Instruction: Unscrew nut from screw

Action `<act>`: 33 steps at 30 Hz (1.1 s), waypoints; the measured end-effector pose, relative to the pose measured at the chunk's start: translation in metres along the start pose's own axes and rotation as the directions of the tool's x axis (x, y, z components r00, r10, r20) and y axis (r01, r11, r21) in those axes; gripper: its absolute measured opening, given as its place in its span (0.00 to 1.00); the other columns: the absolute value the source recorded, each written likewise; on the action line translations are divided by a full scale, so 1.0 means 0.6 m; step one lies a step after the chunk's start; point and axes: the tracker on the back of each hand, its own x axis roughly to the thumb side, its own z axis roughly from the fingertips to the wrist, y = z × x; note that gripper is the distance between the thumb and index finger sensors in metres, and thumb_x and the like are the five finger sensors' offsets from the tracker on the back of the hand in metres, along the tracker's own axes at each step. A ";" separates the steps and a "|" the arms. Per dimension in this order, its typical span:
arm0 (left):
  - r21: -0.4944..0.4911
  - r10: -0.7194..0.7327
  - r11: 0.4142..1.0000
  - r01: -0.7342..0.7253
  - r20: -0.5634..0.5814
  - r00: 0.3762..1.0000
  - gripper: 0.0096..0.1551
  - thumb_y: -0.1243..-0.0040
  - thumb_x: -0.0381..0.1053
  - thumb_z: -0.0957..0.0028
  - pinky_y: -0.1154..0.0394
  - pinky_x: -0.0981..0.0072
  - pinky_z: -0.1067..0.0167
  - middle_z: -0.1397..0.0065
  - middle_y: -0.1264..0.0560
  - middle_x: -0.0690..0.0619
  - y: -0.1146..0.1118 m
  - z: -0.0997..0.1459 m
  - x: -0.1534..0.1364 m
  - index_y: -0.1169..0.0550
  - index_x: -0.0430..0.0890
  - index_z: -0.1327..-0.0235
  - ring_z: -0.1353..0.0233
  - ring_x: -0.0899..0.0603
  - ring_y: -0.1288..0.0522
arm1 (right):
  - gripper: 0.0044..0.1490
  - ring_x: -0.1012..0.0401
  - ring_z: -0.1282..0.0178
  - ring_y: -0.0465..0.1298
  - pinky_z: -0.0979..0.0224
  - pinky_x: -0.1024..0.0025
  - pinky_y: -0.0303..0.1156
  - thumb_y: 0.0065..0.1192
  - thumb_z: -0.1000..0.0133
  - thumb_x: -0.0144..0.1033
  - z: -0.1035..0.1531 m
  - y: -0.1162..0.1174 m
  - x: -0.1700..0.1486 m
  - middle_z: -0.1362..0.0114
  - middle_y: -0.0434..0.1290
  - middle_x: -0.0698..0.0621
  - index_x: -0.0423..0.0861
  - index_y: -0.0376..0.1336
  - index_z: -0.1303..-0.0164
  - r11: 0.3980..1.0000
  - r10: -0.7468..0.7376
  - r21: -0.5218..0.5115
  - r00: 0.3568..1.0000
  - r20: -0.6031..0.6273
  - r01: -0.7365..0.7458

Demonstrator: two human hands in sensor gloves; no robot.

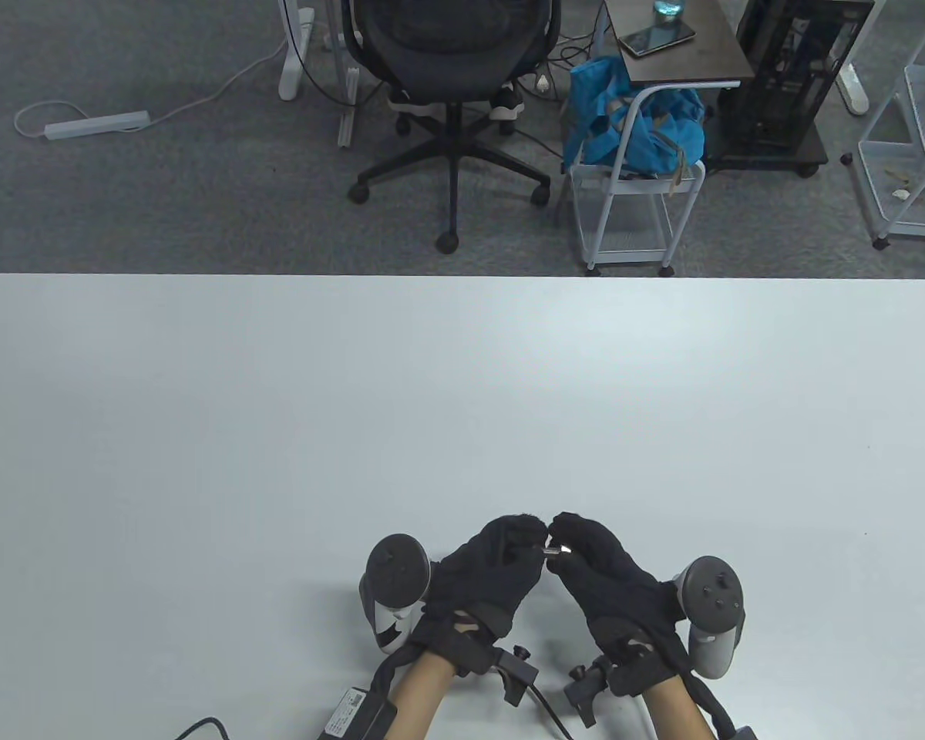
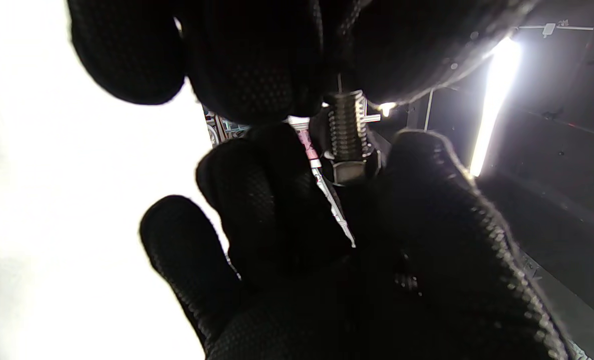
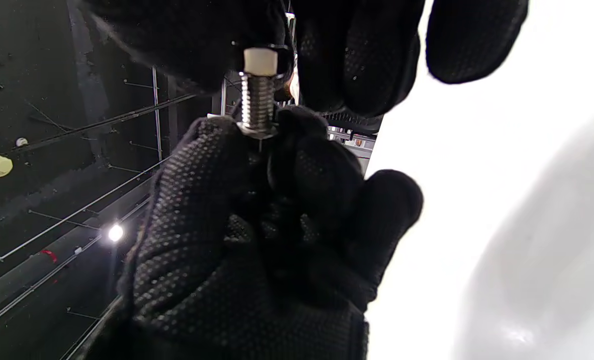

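Hands meet above the white worktop [image 1: 277, 432]: our left hand [image 1: 486, 574] pinches one end of the threaded silver metal screw [image 2: 347, 127], our right hand [image 1: 605, 570] pinches its hexagonal steel nut [image 2: 351, 171].

A silver threaded screw [image 1: 553, 550] is held level in the air just above the near edge of the white desk [image 1: 277, 432], between two gloved hands. Its steel thread [image 2: 347, 125] is bare along the middle. A hexagonal nut [image 2: 351, 171] sits on the shaft towards the right end, while the screw's pale hexagonal head [image 3: 260, 61] lies at the left end
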 end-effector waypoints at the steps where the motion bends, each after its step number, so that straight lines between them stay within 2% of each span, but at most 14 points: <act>1: 0.000 -0.007 1.000 0.007 0.004 1.000 0.27 0.32 0.54 0.48 0.21 0.40 0.45 0.40 0.19 0.43 -0.001 0.000 0.001 0.21 0.49 0.37 0.52 0.43 0.17 | 0.43 0.40 0.35 0.72 0.34 0.35 0.68 0.56 0.38 0.55 0.001 -0.001 -0.004 0.27 0.68 0.36 0.41 0.57 0.19 1.000 -0.007 0.001 1.000 -0.017 0.007; 4: -0.006 -0.018 1.000 0.018 0.013 1.000 0.26 0.32 0.54 0.49 0.22 0.39 0.44 0.39 0.20 0.42 -0.003 0.000 0.002 0.21 0.50 0.37 0.51 0.43 0.18 | 0.46 0.37 0.40 0.74 0.37 0.34 0.68 0.50 0.37 0.60 0.003 -0.004 -0.013 0.32 0.72 0.33 0.35 0.60 0.22 0.999 -0.016 -0.039 0.995 -0.095 0.013; 7: -0.010 -0.024 1.000 0.024 0.015 1.000 0.26 0.32 0.53 0.49 0.22 0.39 0.44 0.38 0.20 0.42 -0.003 0.000 0.002 0.22 0.50 0.37 0.50 0.43 0.18 | 0.39 0.45 0.55 0.81 0.43 0.38 0.74 0.51 0.37 0.56 0.000 -0.003 -0.014 0.48 0.81 0.41 0.34 0.69 0.36 1.000 -0.001 -0.010 0.995 -0.103 0.000; 10: -0.024 -0.021 0.999 0.021 0.018 1.000 0.26 0.32 0.53 0.48 0.22 0.39 0.43 0.38 0.20 0.42 -0.002 -0.001 0.001 0.22 0.51 0.36 0.50 0.42 0.18 | 0.36 0.51 0.59 0.81 0.44 0.43 0.77 0.55 0.38 0.51 0.000 -0.001 -0.005 0.52 0.80 0.46 0.34 0.67 0.35 1.000 0.001 -0.017 0.998 -0.069 -0.002; 12: -0.040 -0.024 0.999 0.024 0.016 1.000 0.27 0.32 0.53 0.48 0.23 0.38 0.43 0.37 0.20 0.43 -0.003 -0.002 0.001 0.22 0.50 0.35 0.49 0.42 0.18 | 0.36 0.52 0.58 0.81 0.42 0.44 0.77 0.56 0.38 0.49 0.000 -0.002 -0.003 0.51 0.79 0.46 0.34 0.65 0.33 1.000 0.004 -0.015 0.999 -0.052 -0.005; 15: -0.054 -0.039 0.998 0.040 0.014 0.999 0.27 0.32 0.53 0.48 0.23 0.38 0.42 0.36 0.21 0.42 -0.005 -0.002 0.002 0.23 0.50 0.34 0.49 0.42 0.18 | 0.33 0.50 0.54 0.80 0.39 0.42 0.75 0.59 0.39 0.45 0.000 -0.002 0.000 0.47 0.78 0.43 0.37 0.64 0.30 1.000 -0.010 -0.026 1.000 -0.029 0.009; 20: -0.056 -0.057 0.997 0.058 0.017 0.998 0.27 0.32 0.52 0.48 0.23 0.39 0.43 0.36 0.22 0.42 -0.007 -0.002 0.006 0.23 0.50 0.35 0.49 0.43 0.19 | 0.30 0.49 0.53 0.80 0.39 0.42 0.75 0.58 0.39 0.45 0.002 -0.003 0.005 0.47 0.79 0.43 0.40 0.66 0.32 0.995 0.061 -0.077 0.998 0.007 -0.060; 22: -0.049 -0.055 0.997 0.056 0.017 0.998 0.27 0.33 0.53 0.48 0.22 0.39 0.43 0.37 0.22 0.42 -0.007 -0.002 0.006 0.23 0.50 0.35 0.50 0.43 0.18 | 0.30 0.49 0.51 0.80 0.38 0.41 0.74 0.58 0.39 0.45 0.002 -0.003 0.006 0.45 0.79 0.43 0.42 0.66 0.31 0.995 0.064 -0.073 0.998 0.012 -0.063; 25: -0.031 -0.043 0.999 0.043 0.006 0.999 0.27 0.33 0.53 0.48 0.22 0.39 0.44 0.38 0.21 0.42 -0.005 -0.002 0.003 0.23 0.49 0.36 0.51 0.43 0.18 | 0.30 0.46 0.44 0.77 0.35 0.40 0.72 0.60 0.39 0.43 0.001 -0.002 0.007 0.37 0.75 0.42 0.45 0.64 0.27 0.998 0.035 -0.044 0.999 0.018 -0.034; 30: -0.013 -0.022 1.000 0.022 0.001 1.000 0.27 0.33 0.53 0.49 0.22 0.39 0.44 0.39 0.20 0.42 -0.002 -0.001 0.002 0.22 0.49 0.36 0.51 0.43 0.18 | 0.35 0.45 0.39 0.76 0.34 0.39 0.71 0.62 0.40 0.42 -0.001 -0.001 0.006 0.32 0.72 0.42 0.42 0.59 0.23 1.000 0.028 -0.001 0.999 0.018 -0.028; 31: -0.012 -0.020 1.000 0.020 0.002 1.000 0.27 0.33 0.53 0.49 0.22 0.39 0.44 0.38 0.20 0.42 -0.002 -0.001 0.002 0.22 0.49 0.36 0.51 0.43 0.18 | 0.37 0.44 0.38 0.75 0.34 0.38 0.70 0.62 0.40 0.42 -0.001 0.001 0.004 0.31 0.71 0.41 0.41 0.58 0.22 1.000 0.019 0.017 1.000 0.009 -0.019; 33: -0.010 -0.021 1.000 0.021 0.008 1.000 0.27 0.33 0.53 0.48 0.22 0.39 0.44 0.38 0.21 0.42 -0.002 -0.001 0.002 0.22 0.50 0.36 0.51 0.43 0.18 | 0.43 0.41 0.36 0.73 0.34 0.36 0.68 0.57 0.38 0.52 0.000 0.004 -0.005 0.29 0.69 0.37 0.39 0.55 0.19 1.000 0.004 0.021 1.000 -0.025 -0.004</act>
